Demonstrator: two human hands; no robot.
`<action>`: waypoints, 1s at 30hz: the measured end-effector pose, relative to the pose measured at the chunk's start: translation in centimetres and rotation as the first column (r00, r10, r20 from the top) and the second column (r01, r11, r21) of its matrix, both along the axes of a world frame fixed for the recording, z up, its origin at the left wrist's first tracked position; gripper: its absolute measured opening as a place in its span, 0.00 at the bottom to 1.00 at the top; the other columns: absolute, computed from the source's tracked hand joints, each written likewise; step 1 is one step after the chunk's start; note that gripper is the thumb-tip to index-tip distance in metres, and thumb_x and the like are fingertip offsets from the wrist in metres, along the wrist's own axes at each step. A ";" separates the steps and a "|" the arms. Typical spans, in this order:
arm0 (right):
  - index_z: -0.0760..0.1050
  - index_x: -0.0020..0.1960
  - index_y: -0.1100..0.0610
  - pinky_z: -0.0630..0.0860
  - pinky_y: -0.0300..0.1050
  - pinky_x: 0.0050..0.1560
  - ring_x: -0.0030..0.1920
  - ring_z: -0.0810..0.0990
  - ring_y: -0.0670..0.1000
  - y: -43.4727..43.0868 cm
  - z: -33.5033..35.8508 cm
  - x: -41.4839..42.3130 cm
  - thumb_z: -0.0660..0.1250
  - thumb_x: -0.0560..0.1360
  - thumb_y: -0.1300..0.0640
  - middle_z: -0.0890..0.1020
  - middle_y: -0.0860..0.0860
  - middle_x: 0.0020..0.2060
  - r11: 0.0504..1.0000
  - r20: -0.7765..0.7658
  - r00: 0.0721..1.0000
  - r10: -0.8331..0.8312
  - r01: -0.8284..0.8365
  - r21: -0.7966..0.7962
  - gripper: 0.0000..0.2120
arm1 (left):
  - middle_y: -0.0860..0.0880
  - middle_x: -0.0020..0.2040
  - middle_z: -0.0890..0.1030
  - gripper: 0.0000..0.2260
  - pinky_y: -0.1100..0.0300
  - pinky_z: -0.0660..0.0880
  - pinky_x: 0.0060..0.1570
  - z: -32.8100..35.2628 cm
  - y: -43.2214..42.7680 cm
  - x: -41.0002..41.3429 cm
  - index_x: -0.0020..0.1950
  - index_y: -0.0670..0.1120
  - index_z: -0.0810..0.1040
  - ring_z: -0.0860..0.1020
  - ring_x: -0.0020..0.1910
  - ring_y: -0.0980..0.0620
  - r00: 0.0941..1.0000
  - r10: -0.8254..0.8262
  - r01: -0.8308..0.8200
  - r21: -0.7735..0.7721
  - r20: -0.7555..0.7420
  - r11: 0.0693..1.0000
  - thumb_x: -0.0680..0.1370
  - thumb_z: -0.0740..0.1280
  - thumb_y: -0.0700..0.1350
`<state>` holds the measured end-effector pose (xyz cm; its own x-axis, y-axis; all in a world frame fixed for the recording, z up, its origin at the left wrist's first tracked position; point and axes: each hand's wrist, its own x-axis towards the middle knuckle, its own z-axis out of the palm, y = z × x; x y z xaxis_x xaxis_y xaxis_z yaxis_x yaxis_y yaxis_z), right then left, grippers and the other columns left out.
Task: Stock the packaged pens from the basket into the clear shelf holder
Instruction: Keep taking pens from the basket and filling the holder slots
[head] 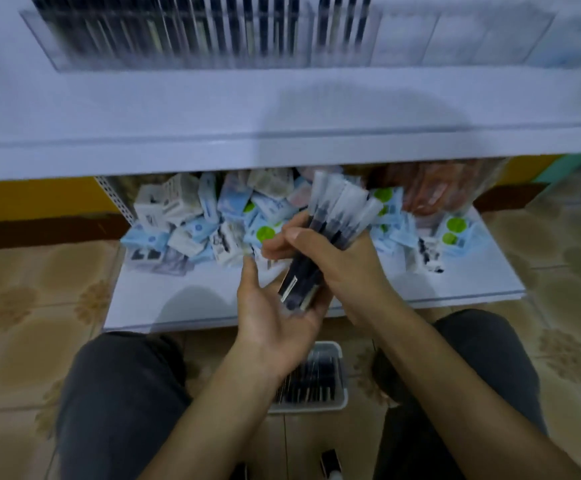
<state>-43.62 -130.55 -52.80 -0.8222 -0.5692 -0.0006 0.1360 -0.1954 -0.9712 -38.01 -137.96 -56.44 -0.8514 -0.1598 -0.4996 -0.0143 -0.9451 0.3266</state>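
My right hand [342, 258] grips a bundle of packaged pens [330, 216], dark barrels in clear sleeves, tilted with the tops pointing up and away. My left hand [275, 306] lies palm up under the bundle's lower end, fingers relaxed and touching it. The clear shelf holder [403, 39] runs along the upper white shelf; its left and middle slots hold rows of dark pens, its right slots look bare. The basket [342, 403], clear plastic with more packaged pens inside, stands on the floor between my knees, partly hidden by my left forearm.
The upper white shelf [178, 126] juts out toward me. A lower white shelf [178, 299] carries a heap of small boxes and packets [192, 220]. My knees [119, 393] flank the basket on a tiled floor. A small dark object [330, 460] lies near the bottom edge.
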 end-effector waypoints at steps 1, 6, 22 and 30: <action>0.78 0.40 0.58 0.81 0.44 0.46 0.43 0.85 0.55 0.1 1.2 -0.3 0.64 0.76 0.67 0.85 0.58 0.38 1.000 -0.031 1.000 0.001 -0.001 -0.019 0.09 | 0.42 0.55 0.83 0.31 0.51 0.70 0.65 0.8 -0.1 -0.2 0.49 0.44 0.85 0.80 0.57 0.46 0.998 -0.045 0.043 -0.049 -0.036 0.998 0.80 0.50 0.64; 0.77 0.43 0.61 0.81 0.46 0.48 0.44 0.85 0.55 0.6 5.1 -1.2 0.63 0.76 0.69 0.85 0.57 0.39 0.998 -0.162 0.986 0.040 -0.046 -0.036 0.07 | 0.48 0.59 0.81 0.27 0.49 0.69 0.65 3.9 -0.6 -0.6 0.55 0.51 0.84 0.78 0.59 0.48 0.962 -0.217 0.156 -0.317 -0.167 0.936 0.79 0.49 0.64; 0.78 0.50 0.61 0.76 0.41 0.40 0.39 0.82 0.47 -2.1 11.9 -3.2 0.65 0.76 0.49 0.85 0.54 0.43 1.000 -0.260 0.965 -0.022 0.024 0.003 0.14 | 0.53 0.29 0.68 0.11 0.67 0.61 0.21 12.9 -5.0 -3.4 0.40 0.44 0.66 0.64 0.24 0.58 0.853 -0.435 -0.043 -0.870 -0.288 0.491 0.79 0.61 0.49; 0.74 0.47 0.73 0.79 0.42 0.50 0.44 0.81 0.53 -2.2 13.8 -7.2 0.63 0.80 0.54 0.79 0.70 0.46 0.990 -0.308 0.942 -0.133 0.142 0.004 0.19 | 0.50 0.33 0.71 0.07 0.65 0.60 0.21 15.4 -6.8 -8.2 0.44 0.44 0.71 0.65 0.25 0.57 0.885 -0.371 -0.125 -0.910 -0.282 0.396 0.80 0.63 0.45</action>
<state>-50.79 -132.74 -39.01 -0.8553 -0.4537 0.2503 -0.1952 -0.1654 -0.9667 -46.26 -144.80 -41.02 -0.9577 -0.1674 0.2341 0.2519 -0.0941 0.9632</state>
